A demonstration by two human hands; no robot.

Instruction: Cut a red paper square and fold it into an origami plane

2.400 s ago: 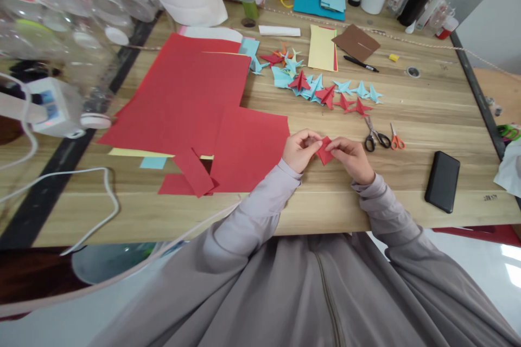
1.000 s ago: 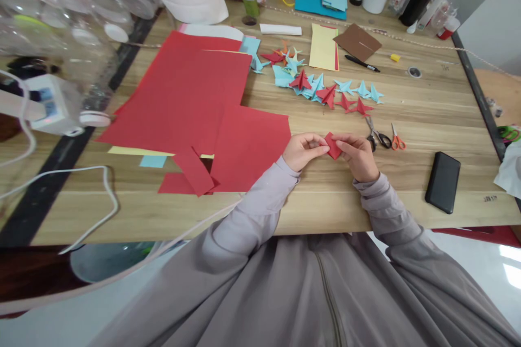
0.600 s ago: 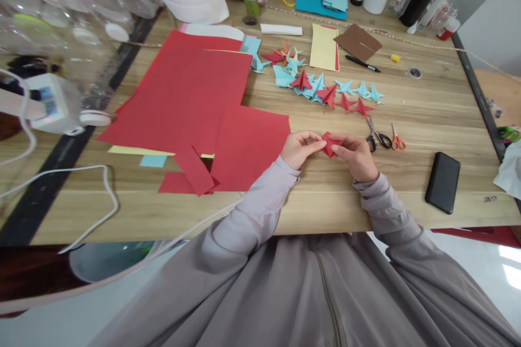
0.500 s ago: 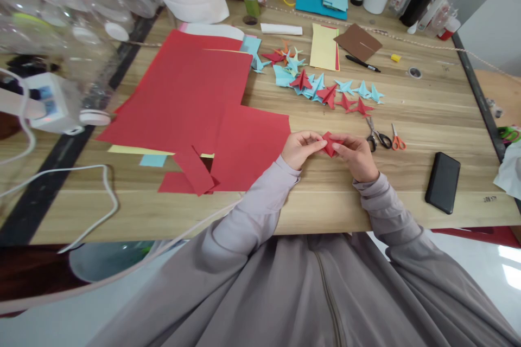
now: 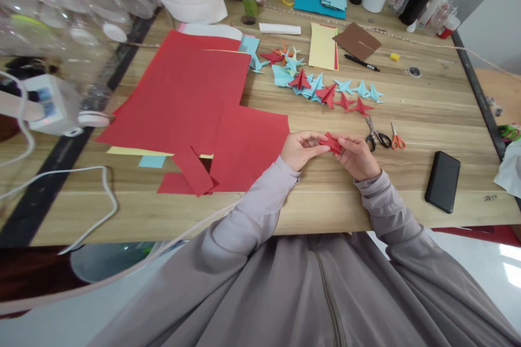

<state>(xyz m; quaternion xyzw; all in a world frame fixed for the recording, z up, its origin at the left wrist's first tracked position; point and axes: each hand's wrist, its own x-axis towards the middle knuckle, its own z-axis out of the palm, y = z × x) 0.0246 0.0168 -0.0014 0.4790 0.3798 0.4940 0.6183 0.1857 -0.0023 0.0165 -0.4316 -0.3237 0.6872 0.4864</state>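
Observation:
A small folded piece of red paper (image 5: pixel 332 143) is pinched between both my hands above the table's front part. My left hand (image 5: pixel 300 149) grips its left side with thumb and fingers, while my right hand (image 5: pixel 358 156) holds its right side. Fingertips cover part of the folds. Beyond my hands lie folded red paper figures (image 5: pixel 326 94) and light blue paper figures (image 5: pixel 344 87), star- or crane-like in shape. Large red paper sheets (image 5: pixel 183 92) spread to the left, with a narrow red strip (image 5: pixel 193 171) on their near edge.
Black-handled scissors (image 5: pixel 376 136) and small orange scissors (image 5: pixel 398 139) lie right of my hands, then a black phone (image 5: pixel 443 181). A black pen (image 5: pixel 362 63) and brown paper (image 5: pixel 358 42) are farther back. Plastic bottles (image 5: pixel 77 0) and a white cable (image 5: pixel 103 184) occupy the left.
The red paper has turned in my fingers, from a diamond-like outline to a more rectangular, tilted one. My right hand has shifted its grip slightly; my left hand stays nearly in place.

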